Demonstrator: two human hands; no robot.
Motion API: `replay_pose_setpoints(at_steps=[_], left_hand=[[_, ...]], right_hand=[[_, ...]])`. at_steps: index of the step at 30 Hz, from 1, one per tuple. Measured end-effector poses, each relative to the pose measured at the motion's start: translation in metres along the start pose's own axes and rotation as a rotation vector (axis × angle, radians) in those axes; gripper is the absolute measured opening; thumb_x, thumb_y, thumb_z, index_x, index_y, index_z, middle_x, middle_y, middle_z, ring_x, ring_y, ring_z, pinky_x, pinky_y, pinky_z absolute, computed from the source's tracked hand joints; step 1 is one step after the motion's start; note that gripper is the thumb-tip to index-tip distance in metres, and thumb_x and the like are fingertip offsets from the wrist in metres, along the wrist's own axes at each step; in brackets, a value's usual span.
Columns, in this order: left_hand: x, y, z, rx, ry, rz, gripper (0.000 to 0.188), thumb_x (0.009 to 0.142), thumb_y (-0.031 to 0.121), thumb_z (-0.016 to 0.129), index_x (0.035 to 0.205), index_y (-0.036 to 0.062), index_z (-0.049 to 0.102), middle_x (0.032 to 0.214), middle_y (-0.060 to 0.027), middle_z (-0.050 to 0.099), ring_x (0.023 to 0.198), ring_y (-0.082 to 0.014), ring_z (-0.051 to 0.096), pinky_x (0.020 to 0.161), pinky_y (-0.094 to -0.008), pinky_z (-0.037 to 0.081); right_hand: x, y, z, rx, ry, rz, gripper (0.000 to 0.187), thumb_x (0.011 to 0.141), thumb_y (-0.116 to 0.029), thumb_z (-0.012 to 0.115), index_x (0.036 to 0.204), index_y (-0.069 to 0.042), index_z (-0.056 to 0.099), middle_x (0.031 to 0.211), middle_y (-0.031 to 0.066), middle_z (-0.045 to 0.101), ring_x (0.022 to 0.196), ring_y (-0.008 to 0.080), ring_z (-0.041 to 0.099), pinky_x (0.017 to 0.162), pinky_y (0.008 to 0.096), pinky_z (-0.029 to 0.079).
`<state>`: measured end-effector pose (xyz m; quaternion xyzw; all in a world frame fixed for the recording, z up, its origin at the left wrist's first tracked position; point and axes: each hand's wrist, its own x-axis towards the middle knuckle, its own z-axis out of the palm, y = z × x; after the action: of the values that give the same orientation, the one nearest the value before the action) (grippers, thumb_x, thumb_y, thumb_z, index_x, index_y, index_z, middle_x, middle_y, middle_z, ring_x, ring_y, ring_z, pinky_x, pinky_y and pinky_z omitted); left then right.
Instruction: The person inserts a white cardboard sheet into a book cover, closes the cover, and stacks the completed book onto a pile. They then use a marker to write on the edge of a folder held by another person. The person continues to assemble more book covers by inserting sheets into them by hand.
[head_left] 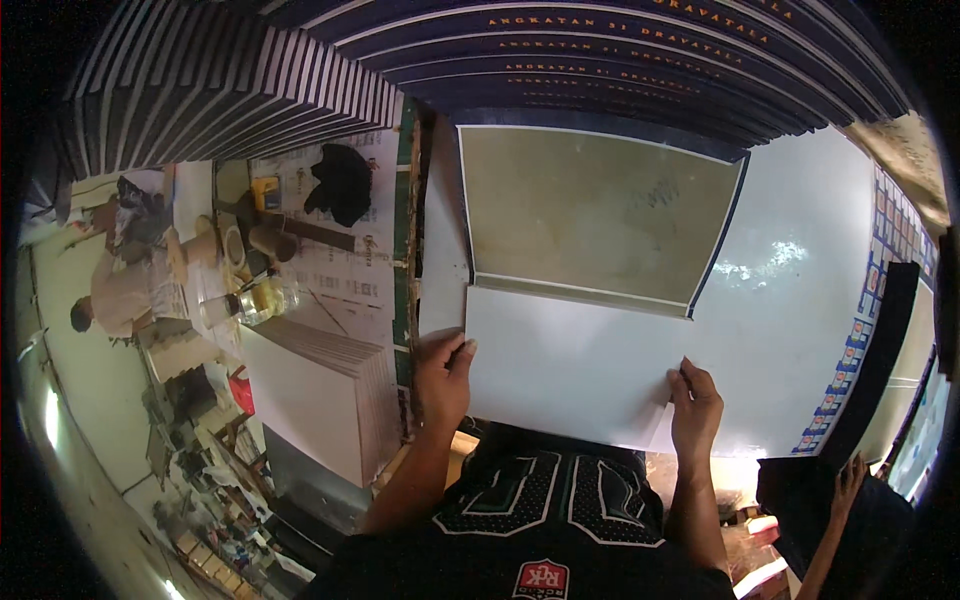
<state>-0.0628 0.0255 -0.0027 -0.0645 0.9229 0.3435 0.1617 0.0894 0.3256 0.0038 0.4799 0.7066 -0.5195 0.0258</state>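
Dark blue book covers (640, 60) with a line of orange lettering on each are lying in a fanned stack along the far edge of the desk (800, 330), and a second fanned stack of dark, white-edged covers (230, 95) is sitting at the far left. A strip of small blue and white labels (850, 370) is running down the right side of the white desk surface. On the neighbouring surface to the left, a clear plastic bottle (262, 300) is lying on its side with pale yellow liquid inside it, near a roll of brown tape (270, 240), a small yellow object (265, 190) and a crumpled black cloth (342, 182). A thick stack of white sheets (320, 400) is resting just left of the person's left arm. An open cover (595, 215), olive-grey inside with a dark blue border, is lying flat in the middle of the desk, and a plain white sheet (565, 370) is lying across its near edge, reaching toward the person's chest. The left hand (442, 375) is gripping the sheet's left edge, its thumb on top and its fingers curled under. The right hand (695, 405) is pinching the sheet's lower right corner, which is lifting slightly. Another person's hand (848, 480) is showing at the lower right beside a black board (872, 360).
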Motion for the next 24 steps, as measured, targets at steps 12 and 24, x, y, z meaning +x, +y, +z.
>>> replay_pose_setpoints(at_steps=[12, 24], left_hand=[[0.002, 0.022, -0.005, 0.043, -0.032, -0.135, 0.031, 0.089, 0.021, 0.07, 0.111, -0.0024, 0.068, 0.106, -0.0181, 0.068, 0.097, -0.026, 0.065, 0.09, -0.0347, 0.048], [0.014, -0.013, -0.005, -0.107, -0.074, -0.078, 0.038, 0.086, 0.01, 0.073, 0.119, -0.0043, 0.062, 0.1, -0.0134, 0.071, 0.09, -0.0151, 0.065, 0.082, -0.0281, 0.05]], right_hand=[[0.002, -0.004, -0.003, -0.116, 0.009, -0.125, 0.023, 0.089, -0.007, 0.066, 0.109, 0.004, 0.067, 0.095, 0.0147, 0.068, 0.082, 0.0206, 0.066, 0.076, 0.0308, 0.052], [0.002, -0.014, -0.015, -0.134, 0.035, -0.046, 0.024, 0.084, -0.013, 0.069, 0.103, 0.001, 0.069, 0.087, 0.0183, 0.072, 0.08, 0.027, 0.071, 0.075, 0.033, 0.055]])
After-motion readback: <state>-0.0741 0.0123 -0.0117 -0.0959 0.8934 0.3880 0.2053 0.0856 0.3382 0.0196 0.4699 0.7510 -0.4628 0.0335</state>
